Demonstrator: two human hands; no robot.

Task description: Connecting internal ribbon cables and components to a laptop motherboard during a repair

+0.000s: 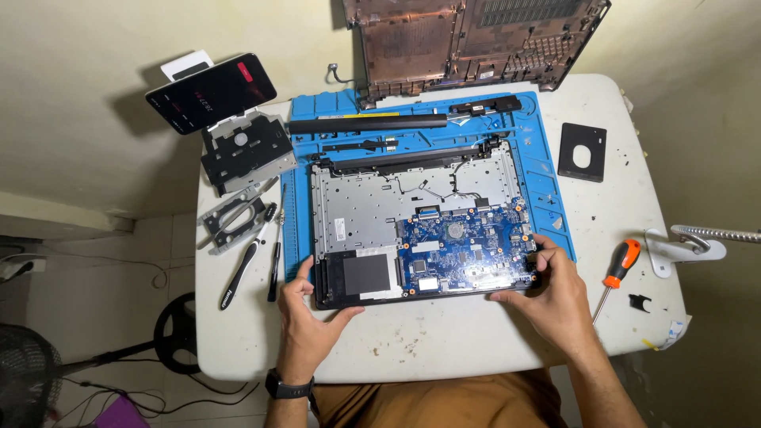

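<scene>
Gripping the opened laptop base [420,230] at its two near corners, you have your left hand [305,317] curled around the near-left edge, thumb under the rim and fingers along the side, and your right hand [555,297] clamped on the near-right corner beside the blue circuit board [468,250]. The base lies on the blue silicone mat [547,170] in the middle of the white bench [444,341], its near edge overhanging the mat.

Judging by its build, it should feel moderately light but stiff: a thin plastic frame backed by a grey metal sheet. Hold it by the plastic rim only (the board's components and thin cables look fragile, and bare metal edges can be sharp). The glossy plastic may slip, so keep both sides supported.

Far from you, the brown bottom cover [476,40] leans against the wall, ribbed and vented. A long black bar [369,123] lies across the mat. To the left sit a grey drive bracket [246,150] and a phone [210,91]; to the right, an orange-handled screwdriver [617,269].
</scene>
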